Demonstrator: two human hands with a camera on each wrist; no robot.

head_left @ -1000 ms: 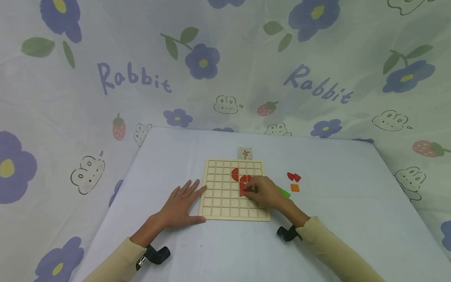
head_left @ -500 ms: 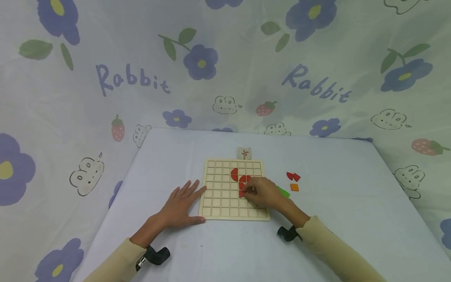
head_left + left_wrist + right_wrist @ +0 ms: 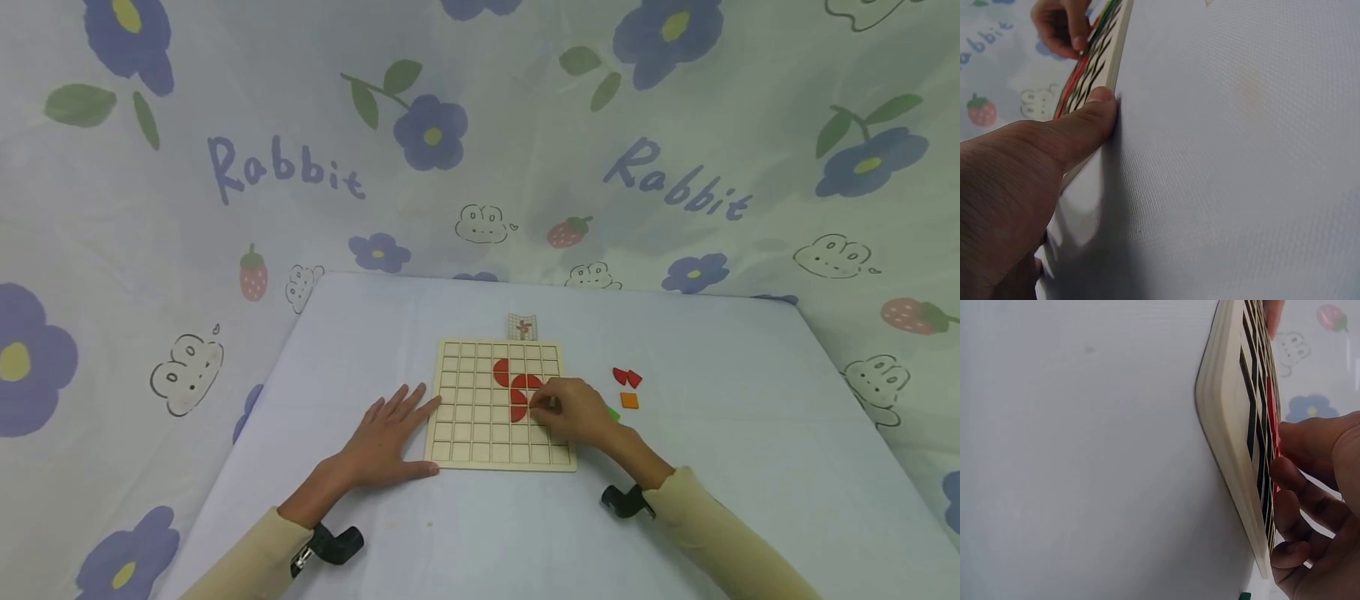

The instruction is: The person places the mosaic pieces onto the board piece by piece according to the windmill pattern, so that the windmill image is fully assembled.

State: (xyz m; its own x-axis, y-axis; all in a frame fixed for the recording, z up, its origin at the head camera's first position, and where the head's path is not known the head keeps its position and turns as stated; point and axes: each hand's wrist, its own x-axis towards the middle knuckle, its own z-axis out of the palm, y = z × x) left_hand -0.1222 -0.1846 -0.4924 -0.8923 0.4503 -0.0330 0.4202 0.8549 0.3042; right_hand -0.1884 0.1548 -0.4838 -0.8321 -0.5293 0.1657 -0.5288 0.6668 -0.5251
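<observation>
A pale wooden grid board (image 3: 472, 432) lies flat, with several red rounded pieces set in its squares right of the middle, one being a red quarter-round piece (image 3: 518, 413). My left hand (image 3: 384, 443) rests with fingers spread at the board's left side; index finger and thumb touch its edge. Over the board's right part, my right hand (image 3: 572, 410) hovers beside the red pieces with bent fingers. In the right wrist view its thumb and index finger stand apart at the board's surface, and no piece shows between them. The hand hides some squares and part of a green piece (image 3: 614, 413).
A small card with a red pinwheel picture (image 3: 522, 327) stands behind the board. On the white table (image 3: 697, 500), right of the board, lie two loose red pieces (image 3: 627, 377) and an orange square (image 3: 629, 401). A patterned cloth hangs behind.
My right hand has shifted slightly right, off the lower red pieces, which now show more fully; it covers more of the green piece. My left hand stays at the board's edge.
</observation>
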